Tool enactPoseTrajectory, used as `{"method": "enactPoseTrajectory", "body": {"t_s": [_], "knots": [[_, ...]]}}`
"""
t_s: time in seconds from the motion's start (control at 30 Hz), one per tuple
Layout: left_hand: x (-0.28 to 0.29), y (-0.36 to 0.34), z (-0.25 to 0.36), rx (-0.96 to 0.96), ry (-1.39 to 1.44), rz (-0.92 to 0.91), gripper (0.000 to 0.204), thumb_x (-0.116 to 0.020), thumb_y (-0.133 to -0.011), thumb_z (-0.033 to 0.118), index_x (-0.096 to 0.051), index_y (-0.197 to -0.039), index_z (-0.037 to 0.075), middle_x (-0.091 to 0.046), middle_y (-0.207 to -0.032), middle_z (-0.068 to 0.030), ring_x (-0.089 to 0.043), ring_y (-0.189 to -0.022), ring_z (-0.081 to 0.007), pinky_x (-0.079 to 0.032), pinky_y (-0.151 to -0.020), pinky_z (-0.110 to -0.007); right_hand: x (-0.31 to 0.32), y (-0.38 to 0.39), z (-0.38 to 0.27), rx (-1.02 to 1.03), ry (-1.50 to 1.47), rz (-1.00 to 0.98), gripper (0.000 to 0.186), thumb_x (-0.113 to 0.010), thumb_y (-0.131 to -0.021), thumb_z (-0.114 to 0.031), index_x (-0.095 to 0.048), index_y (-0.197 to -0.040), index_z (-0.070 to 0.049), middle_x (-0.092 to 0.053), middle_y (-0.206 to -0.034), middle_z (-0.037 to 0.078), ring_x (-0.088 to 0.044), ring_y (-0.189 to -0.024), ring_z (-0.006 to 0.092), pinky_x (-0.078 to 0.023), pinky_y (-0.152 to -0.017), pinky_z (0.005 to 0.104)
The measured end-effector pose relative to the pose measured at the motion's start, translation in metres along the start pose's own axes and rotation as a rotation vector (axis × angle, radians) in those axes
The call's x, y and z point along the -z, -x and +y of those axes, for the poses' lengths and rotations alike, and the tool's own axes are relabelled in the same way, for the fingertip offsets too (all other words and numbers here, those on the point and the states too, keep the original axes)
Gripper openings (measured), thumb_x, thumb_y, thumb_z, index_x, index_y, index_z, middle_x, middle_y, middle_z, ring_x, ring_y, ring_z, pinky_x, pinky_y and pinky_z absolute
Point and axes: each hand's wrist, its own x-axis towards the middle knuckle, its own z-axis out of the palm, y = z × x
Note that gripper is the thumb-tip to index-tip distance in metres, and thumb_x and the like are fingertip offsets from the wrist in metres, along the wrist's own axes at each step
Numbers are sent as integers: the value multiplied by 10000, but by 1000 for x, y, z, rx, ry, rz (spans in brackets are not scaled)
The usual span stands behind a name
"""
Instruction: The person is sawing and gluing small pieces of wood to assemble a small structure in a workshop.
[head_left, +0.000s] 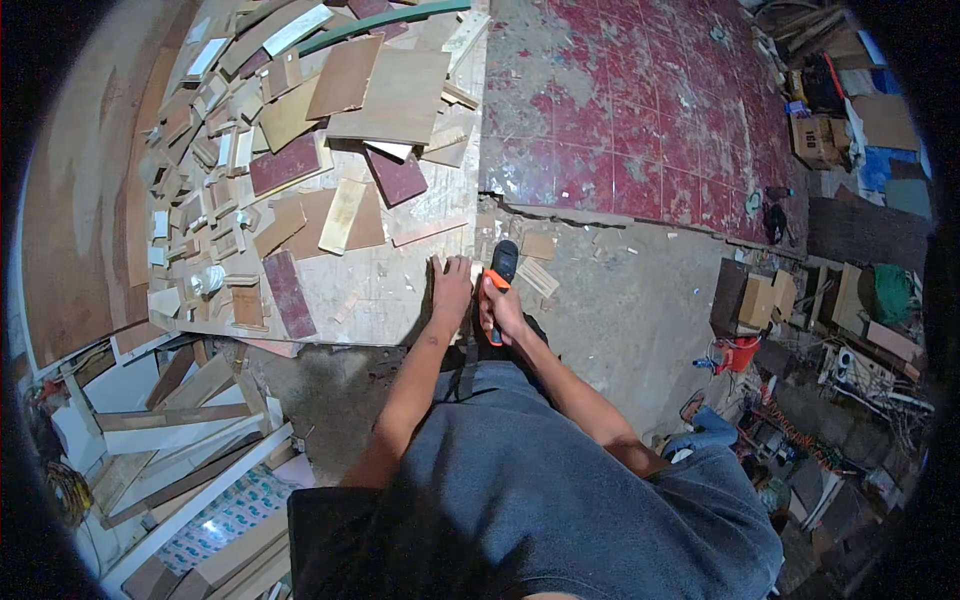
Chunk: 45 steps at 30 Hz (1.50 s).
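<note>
My left hand lies on the right edge of the pale work board, its fingers stretched forward. A small whitish piece shows just beside its fingertips; whether they touch it I cannot tell. Just off that edge, my right hand is closed around a hand tool with an orange and dark handle. Its working end is hidden, so its kind is unclear. Ahead of this hand is a black, rounded shape, apparently a shoe. The two hands are close together.
Many wood and board offcuts cover the work board's far and left parts. Flat scraps lie on the grey floor. Worn red tiles lie beyond. Stacked planks are at lower left, and a red container at right.
</note>
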Motion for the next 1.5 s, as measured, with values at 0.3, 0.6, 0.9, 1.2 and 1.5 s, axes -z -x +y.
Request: {"method": "enactPoseTrajectory", "body": {"t_s": [0.3,0.6,0.9,1.2,1.5], "knots": [[-9,4,-8,-15,-47,-2,487,-566,-876,149,-546,-1350,40,-521,-1271,-81,-464,-1231,-261,-240,-1128,-637,37,29,-8,52,185,46,388,-580,-993,-410,-573,-862,-44,-515,-644,22,-436,-450,110,-362,-421,304],[46,40,-38,224,515,145,700,-820,-646,336,-614,-1249,47,-560,-1199,-108,-523,-1189,-267,-243,-1142,-584,69,39,-35,610,590,384,414,-631,-960,-439,-548,-768,-81,-488,-583,-34,-456,-469,99,-361,-443,296],[84,93,-122,682,1727,165,744,-818,-691,547,-665,-1148,-20,-709,-1018,-130,-669,-932,-223,-510,-872,-340,-22,-7,-141,1209,1083,311,298,-682,-907,-297,-566,-875,-25,-595,-653,221,-598,-597,431,-452,-533,476],[79,128,-144,1022,2120,-45,674,-792,-714,576,-660,-1117,53,-677,-966,-46,-638,-849,-151,-487,-768,-299,-97,-109,-157,1252,1416,57,314,-630,-923,-360,-559,-914,-55,-630,-738,255,-633,-718,466,-495,-609,537],[55,152,-134,764,2744,267,478,-715,-845,547,-630,-1100,152,-667,-932,11,-637,-810,-120,-503,-682,-292,-106,-160,-137,1075,1795,-172,579,-727,-806,-342,-417,-1195,-46,-656,-914,272,-644,-880,451,-508,-742,525]]}}
